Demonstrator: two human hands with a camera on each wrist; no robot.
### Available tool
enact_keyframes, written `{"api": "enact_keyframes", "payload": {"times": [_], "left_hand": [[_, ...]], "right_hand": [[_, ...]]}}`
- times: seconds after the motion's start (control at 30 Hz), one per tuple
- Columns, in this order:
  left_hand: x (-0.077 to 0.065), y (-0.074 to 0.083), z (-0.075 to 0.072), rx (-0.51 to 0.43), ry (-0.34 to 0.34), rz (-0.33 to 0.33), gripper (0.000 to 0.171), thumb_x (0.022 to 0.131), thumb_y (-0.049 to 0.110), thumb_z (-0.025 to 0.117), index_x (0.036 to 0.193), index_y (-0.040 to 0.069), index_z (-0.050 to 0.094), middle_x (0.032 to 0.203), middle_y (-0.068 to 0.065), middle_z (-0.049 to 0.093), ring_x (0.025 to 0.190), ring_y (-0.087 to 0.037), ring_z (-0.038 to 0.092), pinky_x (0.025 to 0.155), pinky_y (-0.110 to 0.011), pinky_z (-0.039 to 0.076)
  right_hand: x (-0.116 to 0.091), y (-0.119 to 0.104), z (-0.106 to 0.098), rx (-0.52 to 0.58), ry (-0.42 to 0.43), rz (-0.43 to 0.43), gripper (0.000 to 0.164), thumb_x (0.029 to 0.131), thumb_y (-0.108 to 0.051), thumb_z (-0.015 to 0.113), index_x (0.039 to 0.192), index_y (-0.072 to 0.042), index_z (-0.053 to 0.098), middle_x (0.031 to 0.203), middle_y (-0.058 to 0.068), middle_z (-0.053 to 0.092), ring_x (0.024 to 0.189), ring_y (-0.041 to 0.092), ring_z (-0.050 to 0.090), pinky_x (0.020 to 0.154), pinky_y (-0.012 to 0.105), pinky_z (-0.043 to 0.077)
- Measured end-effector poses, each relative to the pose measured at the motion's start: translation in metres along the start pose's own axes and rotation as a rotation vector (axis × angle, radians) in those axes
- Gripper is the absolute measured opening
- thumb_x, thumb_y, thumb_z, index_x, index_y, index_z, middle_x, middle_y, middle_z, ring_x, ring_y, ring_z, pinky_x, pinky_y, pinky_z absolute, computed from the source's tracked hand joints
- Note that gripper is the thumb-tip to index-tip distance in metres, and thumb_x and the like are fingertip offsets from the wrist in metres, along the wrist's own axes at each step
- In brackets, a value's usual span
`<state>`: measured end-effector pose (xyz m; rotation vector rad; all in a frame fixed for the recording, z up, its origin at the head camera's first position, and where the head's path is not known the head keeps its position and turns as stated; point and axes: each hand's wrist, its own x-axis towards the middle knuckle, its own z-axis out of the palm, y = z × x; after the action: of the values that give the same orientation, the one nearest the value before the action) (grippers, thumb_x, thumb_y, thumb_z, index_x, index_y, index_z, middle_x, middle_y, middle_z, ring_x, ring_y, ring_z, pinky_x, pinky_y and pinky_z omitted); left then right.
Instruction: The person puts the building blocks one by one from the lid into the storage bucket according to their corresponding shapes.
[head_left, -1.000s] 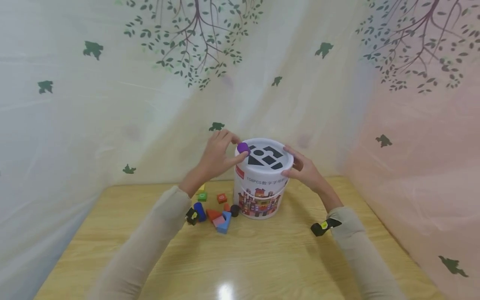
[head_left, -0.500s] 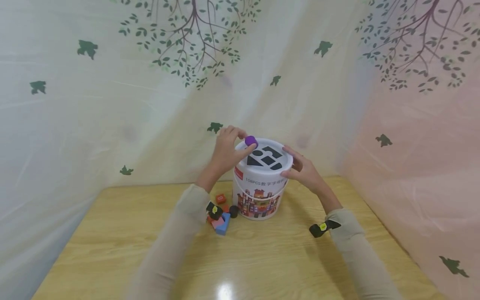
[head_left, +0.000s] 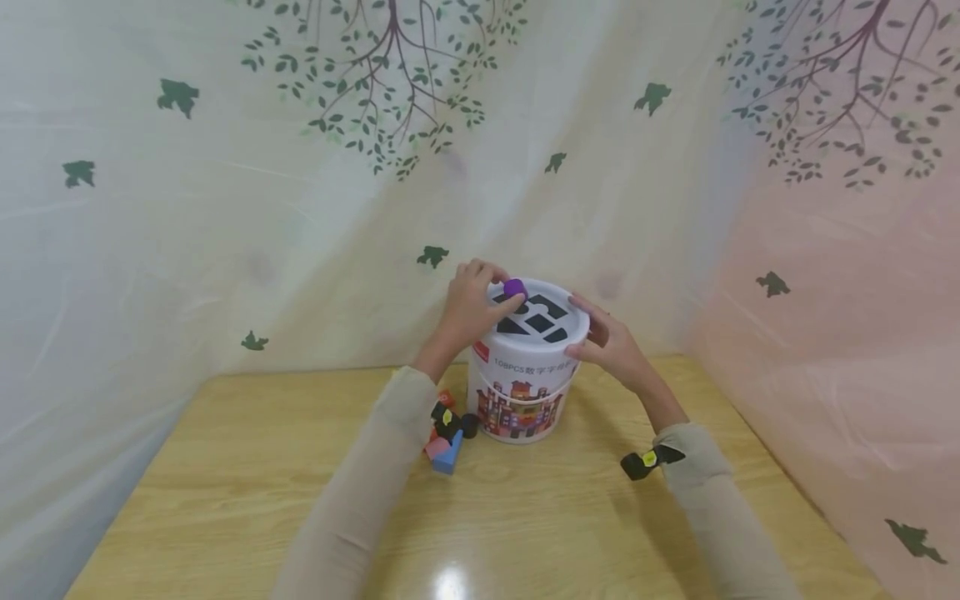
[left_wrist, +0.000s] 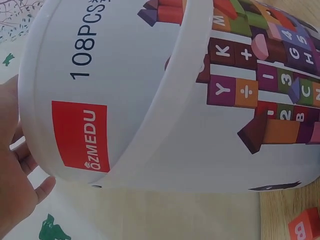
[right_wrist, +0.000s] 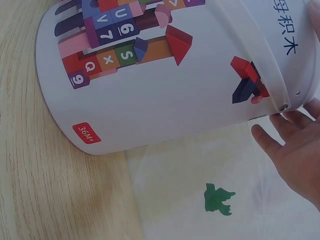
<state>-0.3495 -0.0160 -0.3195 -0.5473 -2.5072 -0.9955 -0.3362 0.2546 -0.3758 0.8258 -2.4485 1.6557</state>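
Observation:
A purple block point(head_left: 513, 288) is pinched between the thumb and fingers of my left hand point(head_left: 468, 304), right over the round hole in the bucket's white lid point(head_left: 517, 338). The lid has several shaped cut-outs. Below it stands the white bucket point(head_left: 491, 358), upright, with a toy-block castle printed on its side. My right hand point(head_left: 613, 346) grips the lid's right edge, thumb in front and fingers behind. In the left wrist view the left hand point(left_wrist: 17, 175) shows only partly past the rim, and the purple block is hidden there.
Left of the bucket's base lie a blue block point(head_left: 447, 454), a pink block point(head_left: 436, 448), a black cylinder point(head_left: 470, 426) and a red letter block point(head_left: 446, 397), partly covered by the left wrist's camera. A wooden table point(head_left: 525, 525) bears them, with a printed curtain point(head_left: 337, 250) behind.
My left hand has carried the purple block rightward from the lid's left edge to its round hole. The right hand keeps its place on the rim.

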Motion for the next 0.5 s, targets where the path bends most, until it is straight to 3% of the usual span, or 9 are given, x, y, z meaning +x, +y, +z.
{"api": "enact_keyframes", "payload": {"times": [0.33,0.5], "left_hand": [[0.0037,0.0009,0.0024,0.111,-0.058,0.058,0.039,0.096,0.039,0.069,0.120,0.011,0.061,0.130,-0.009,0.052,0.124,-0.026,0.043,0.108,-0.044,0.039],[0.0053,0.0008,0.0005,0.132,-0.081,0.056,0.039,0.096,0.040,0.070,0.121,0.011,0.062,0.131,-0.009,0.052,0.125,-0.027,0.043,0.110,-0.045,0.038]], "right_hand": [[0.0007,0.0016,-0.0010,0.002,0.004,-0.006,0.084,0.089,-0.006,0.074,0.161,-0.015,0.029,0.169,0.010,0.024,0.149,0.043,0.035,0.120,0.060,0.029],[0.0006,0.0016,-0.0017,0.015,0.003,-0.007,0.084,0.089,-0.004,0.073,0.161,-0.013,0.029,0.170,0.011,0.022,0.149,0.043,0.034,0.120,0.059,0.028]]}}
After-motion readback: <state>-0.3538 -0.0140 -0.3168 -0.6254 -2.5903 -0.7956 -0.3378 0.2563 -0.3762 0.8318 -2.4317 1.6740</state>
